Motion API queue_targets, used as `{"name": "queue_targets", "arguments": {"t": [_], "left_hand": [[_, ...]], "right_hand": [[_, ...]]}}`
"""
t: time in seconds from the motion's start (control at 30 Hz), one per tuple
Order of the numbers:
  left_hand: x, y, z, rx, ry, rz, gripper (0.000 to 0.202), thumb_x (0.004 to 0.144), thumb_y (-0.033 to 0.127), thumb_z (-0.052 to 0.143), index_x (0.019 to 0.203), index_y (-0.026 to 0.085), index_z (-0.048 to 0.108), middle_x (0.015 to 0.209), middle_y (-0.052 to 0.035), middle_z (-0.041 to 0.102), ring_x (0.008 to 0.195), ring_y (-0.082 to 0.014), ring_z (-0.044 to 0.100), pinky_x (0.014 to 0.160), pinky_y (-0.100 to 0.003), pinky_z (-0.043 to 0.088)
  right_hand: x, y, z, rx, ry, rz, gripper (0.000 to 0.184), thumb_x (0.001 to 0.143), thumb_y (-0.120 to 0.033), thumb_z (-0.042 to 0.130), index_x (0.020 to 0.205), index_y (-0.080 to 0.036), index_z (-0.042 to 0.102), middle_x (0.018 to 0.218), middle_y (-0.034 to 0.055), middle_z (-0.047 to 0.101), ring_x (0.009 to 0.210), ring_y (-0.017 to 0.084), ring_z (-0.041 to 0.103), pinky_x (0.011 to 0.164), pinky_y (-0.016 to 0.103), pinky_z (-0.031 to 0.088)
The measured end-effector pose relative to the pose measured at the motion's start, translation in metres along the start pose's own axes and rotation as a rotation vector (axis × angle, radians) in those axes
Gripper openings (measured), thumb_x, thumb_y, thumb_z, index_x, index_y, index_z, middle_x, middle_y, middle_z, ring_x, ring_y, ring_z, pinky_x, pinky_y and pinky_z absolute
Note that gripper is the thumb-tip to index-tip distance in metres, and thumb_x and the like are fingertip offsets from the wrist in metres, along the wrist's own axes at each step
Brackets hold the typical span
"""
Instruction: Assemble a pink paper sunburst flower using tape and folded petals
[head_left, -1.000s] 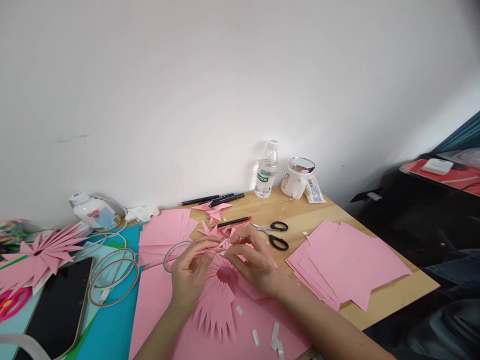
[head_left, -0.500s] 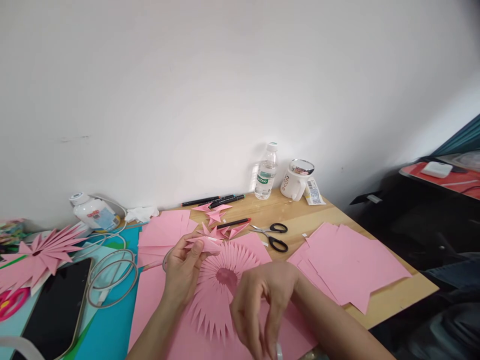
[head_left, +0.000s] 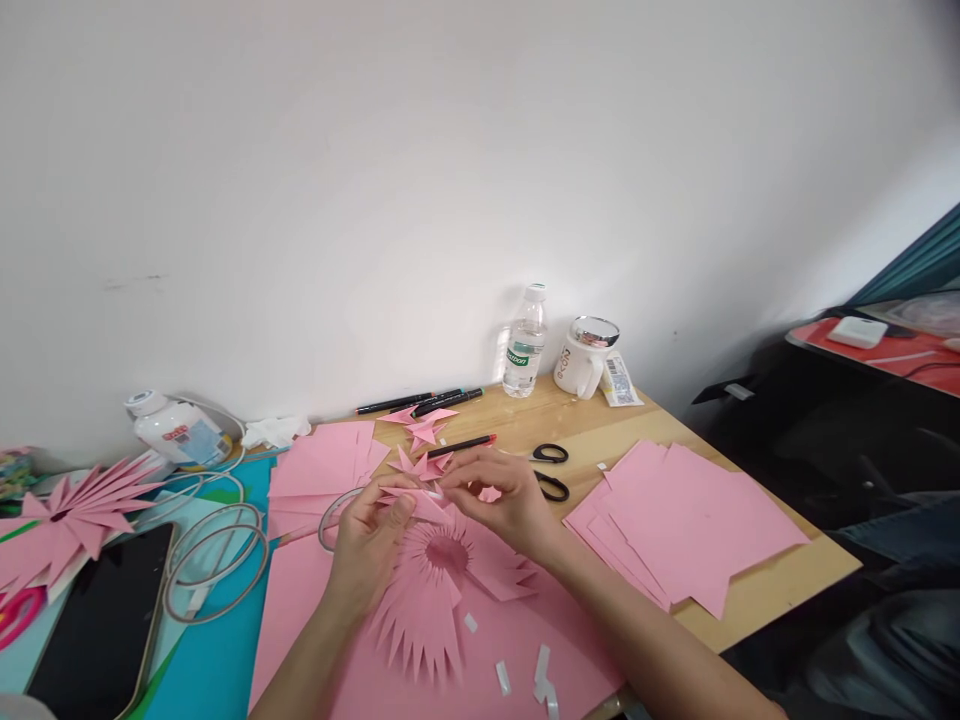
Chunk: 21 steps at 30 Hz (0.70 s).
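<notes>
My left hand (head_left: 366,545) pinches a folded piece of pink paper (head_left: 422,506) between thumb and fingers. A small white strip (head_left: 435,495) lies along its upper edge. Beside that strip, my right hand (head_left: 506,505) has its thumb and fingertips drawn together; what they grip is too small to make out. Below both hands rests a round pleated pink paper fan (head_left: 420,615) with pointed tips and a hole in the middle. Short white strips (head_left: 502,678) are scattered on the pink sheet (head_left: 570,630) under it.
Black-handled scissors (head_left: 551,486), a black pen (head_left: 461,446) and pink star-shaped scraps (head_left: 424,432) lie beyond my hands. A water bottle (head_left: 524,345) and white mug (head_left: 581,370) stand by the wall. Pink sheets (head_left: 697,520) are stacked right; a phone (head_left: 105,620) and coiled cable (head_left: 217,575) lie left.
My right hand has moved up from the front of the table to the folded paper in my left hand. The white strips it covered now show.
</notes>
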<state>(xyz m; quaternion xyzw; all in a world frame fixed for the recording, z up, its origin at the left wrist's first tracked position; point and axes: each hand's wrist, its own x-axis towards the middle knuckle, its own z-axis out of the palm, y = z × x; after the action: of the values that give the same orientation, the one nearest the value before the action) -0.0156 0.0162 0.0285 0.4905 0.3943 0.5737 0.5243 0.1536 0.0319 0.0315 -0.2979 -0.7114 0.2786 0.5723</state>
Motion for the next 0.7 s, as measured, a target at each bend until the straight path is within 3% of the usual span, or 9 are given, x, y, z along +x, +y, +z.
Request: {"name": "queue_targets", "arguments": {"t": [0.13,0.33,0.7], "left_hand": [[-0.0003,-0.0035,-0.0048,0.218,-0.019,0.065,0.016,0.076,0.033,0.066,0.081,0.018,0.066,0.083,-0.0059,0.063,0.079,-0.0182,0.059,0.068,-0.026,0.049],[0.0017,0.0008,-0.0076,0.438,-0.097,0.135,0.014,0.078,0.032,0.063,0.074,0.019,0.068,0.078,-0.0057,0.066,0.078,-0.0200,0.061,0.072,-0.030,0.050],[0.0030,-0.0019,-0.0098,0.465,-0.152,0.098,0.016,0.077,0.034,0.063,0.074,0.019,0.068,0.083,-0.0062,0.068,0.081,-0.0206,0.063,0.071,-0.028,0.049]], "right_hand": [[-0.0005,0.0035,0.0030,-0.185,-0.026,-0.195,0.010,0.080,-0.012,0.059,0.080,-0.017,0.067,0.080,0.0057,0.067,0.069,0.012,0.061,0.056,0.021,0.050],[-0.0002,0.0041,-0.0024,-0.297,-0.101,-0.312,0.013,0.080,-0.008,0.054,0.082,-0.018,0.063,0.076,0.0045,0.068,0.069,0.012,0.063,0.058,0.021,0.051],[0.0009,0.0079,-0.0029,-0.385,-0.138,-0.402,0.020,0.075,-0.001,0.049,0.079,-0.017,0.059,0.075,0.0035,0.068,0.061,0.010,0.058,0.053,0.020,0.046]]}}
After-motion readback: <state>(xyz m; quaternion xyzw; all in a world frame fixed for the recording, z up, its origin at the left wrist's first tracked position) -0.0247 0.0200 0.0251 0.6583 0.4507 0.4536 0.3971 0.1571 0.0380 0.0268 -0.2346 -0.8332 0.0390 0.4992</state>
